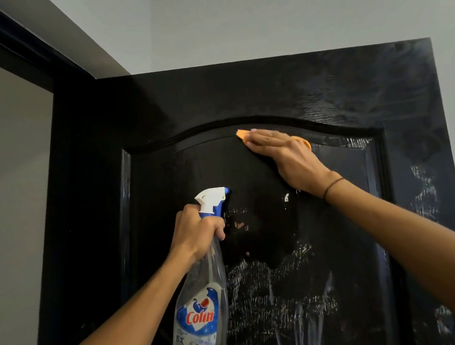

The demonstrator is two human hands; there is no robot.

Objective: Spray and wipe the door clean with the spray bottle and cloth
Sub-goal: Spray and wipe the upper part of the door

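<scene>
Cloth (241, 134) is lying flat under the right hand (282, 154), whose grip is spread, straight fingers pressing it against the door (267, 90) just below the arched moulding (242, 122) of the raised panel. Only two orange bits are showing: a corner past the fingertips, up and to the left of the grip, and an edge behind the thumb side. The hand's long axis is running up and leftward along the curve, so the streaky, still-wet part of the panel is lying below and toward the wrist side of this grip, and that is probably where the next strokes need to be heading.

The left hand (196, 229) is holding the spray bottle (201, 307) with its grip curled round the neck under the white and blue trigger head (212, 199), a finger seeming to be resting by the trigger. The bottle is hanging down from this grip, tilted slightly, its nozzle pointing at the door just to the right. It is sitting below and left of the wiping hand, well apart from it, and nearer the wet patch.

White foamy streaks (284, 296) are running down the lower panel and the right-hand rail, while the area around the cloth is looking darker and drier. Beyond the door, a dark frame (39, 70) is meeting a pale wall (5, 203) and ceiling (284, 3).
</scene>
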